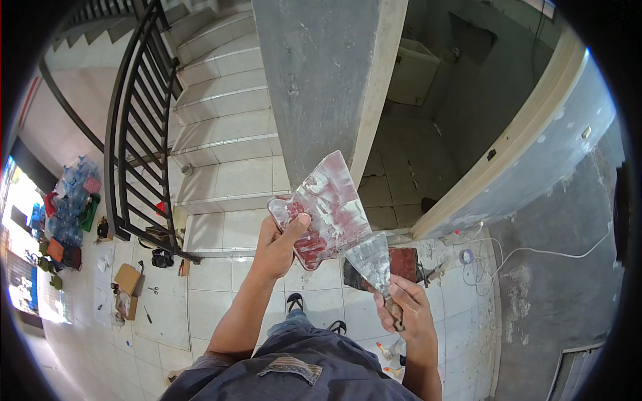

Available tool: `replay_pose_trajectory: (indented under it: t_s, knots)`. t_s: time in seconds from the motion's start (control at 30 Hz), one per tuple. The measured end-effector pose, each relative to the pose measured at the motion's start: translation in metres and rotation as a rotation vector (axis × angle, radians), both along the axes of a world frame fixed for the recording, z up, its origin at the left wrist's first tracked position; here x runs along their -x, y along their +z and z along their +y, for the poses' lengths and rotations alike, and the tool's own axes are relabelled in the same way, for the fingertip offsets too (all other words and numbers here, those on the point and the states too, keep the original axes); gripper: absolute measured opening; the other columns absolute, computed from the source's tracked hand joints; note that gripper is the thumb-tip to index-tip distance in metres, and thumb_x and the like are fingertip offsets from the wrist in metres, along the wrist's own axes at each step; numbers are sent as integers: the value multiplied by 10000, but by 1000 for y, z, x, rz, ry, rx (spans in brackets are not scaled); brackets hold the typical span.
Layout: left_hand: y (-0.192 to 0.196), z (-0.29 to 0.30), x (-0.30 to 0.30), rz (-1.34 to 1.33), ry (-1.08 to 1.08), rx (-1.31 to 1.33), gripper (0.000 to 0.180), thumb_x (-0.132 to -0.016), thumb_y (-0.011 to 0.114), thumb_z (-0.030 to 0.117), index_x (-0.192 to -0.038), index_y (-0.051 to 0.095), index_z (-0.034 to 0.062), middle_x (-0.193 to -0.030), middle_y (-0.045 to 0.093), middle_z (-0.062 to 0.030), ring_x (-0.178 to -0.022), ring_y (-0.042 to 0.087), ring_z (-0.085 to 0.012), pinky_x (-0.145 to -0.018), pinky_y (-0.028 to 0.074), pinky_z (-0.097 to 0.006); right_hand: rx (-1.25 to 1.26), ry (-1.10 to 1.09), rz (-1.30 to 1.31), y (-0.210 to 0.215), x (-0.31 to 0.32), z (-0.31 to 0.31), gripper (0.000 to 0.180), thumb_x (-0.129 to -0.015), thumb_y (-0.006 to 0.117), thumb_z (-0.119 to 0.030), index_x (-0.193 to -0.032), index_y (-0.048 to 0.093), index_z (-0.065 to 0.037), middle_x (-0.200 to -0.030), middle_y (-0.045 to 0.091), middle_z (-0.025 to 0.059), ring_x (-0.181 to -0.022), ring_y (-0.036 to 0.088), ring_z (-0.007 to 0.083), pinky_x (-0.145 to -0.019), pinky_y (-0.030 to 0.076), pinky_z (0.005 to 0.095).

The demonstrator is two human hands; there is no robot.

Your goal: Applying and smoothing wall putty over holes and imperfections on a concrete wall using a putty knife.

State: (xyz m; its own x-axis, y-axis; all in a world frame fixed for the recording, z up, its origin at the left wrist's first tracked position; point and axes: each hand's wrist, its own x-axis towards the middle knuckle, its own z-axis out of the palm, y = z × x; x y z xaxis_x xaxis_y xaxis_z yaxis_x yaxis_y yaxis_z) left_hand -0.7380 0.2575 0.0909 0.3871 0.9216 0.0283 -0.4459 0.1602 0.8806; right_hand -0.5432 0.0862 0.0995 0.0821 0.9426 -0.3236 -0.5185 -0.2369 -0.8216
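Note:
My left hand [279, 246] is closed on a red plastic putty spreader [329, 204], its thumb lying across the front face. White filler is smeared over that face, thicker toward the far straight edge. In my right hand [409, 309] is a putty knife [372, 259], fingers wrapped round its dark handle. Its wide metal blade is coated with whitish filler. The blade's tip meets or overlaps the spreader's lower right corner; I cannot tell whether they press together. Both tools are in front of me, above the tiled floor.
White tiled stairs [227, 127] with a black metal railing [144, 134] rise ahead left. A grey wall [314, 80] stands beside a doorway. Beneath the knife lies a dark red flat object [403, 260]. A white cable [535, 249] crosses at right; brushes [384, 351] and a cardboard box [127, 279] lie on the floor.

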Motion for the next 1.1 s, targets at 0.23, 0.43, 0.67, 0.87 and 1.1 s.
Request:
replay_pose_trajectory:
  t_s: [0.23, 0.43, 0.67, 0.87, 1.1]
  knots:
    - [-5, -4, 2, 165, 14, -222, 217, -923, 599, 217, -958, 578, 4, -854, 576, 20, -759, 480, -46, -661, 414, -227, -25, 37, 54, -25, 4, 9, 338, -961, 514, -288, -990, 559, 45, -672, 496, 31, -429, 417, 91, -351, 299, 222]
    - [-6, -9, 10, 245, -57, -238, 215, -931, 586, 216, -922, 565, 2, -804, 566, 30, -729, 475, -47, -650, 413, -235, -26, 63, 95, -28, 11, 16, 320, -965, 511, -272, -982, 570, 41, -677, 524, 36, -441, 437, 89, -355, 298, 215]
    - [4, -23, 14, 311, -63, -256, 212, -939, 563, 199, -844, 578, 10, -759, 555, 16, -722, 473, -54, -630, 413, -249, -55, 79, 93, -19, 18, 20, 335, -953, 527, -276, -993, 571, 53, -609, 483, 28, -418, 423, 90, -352, 294, 215]
    - [4, -25, 23, 383, -191, -355, 200, -937, 539, 165, -852, 577, -12, -645, 528, 17, -612, 440, -64, -540, 395, -256, -63, 105, 112, -14, 17, 22, 344, -952, 524, -283, -965, 568, 58, -559, 431, 10, -413, 412, 82, -351, 296, 212]
    - [-7, -18, 34, 560, -208, -502, 226, -921, 539, 170, -1023, 612, -17, -615, 535, -101, -575, 428, -119, -551, 422, -285, -175, 166, 44, 11, 7, 43, 348, -964, 502, -287, -947, 566, 55, -581, 440, 8, -424, 415, 79, -348, 301, 212]
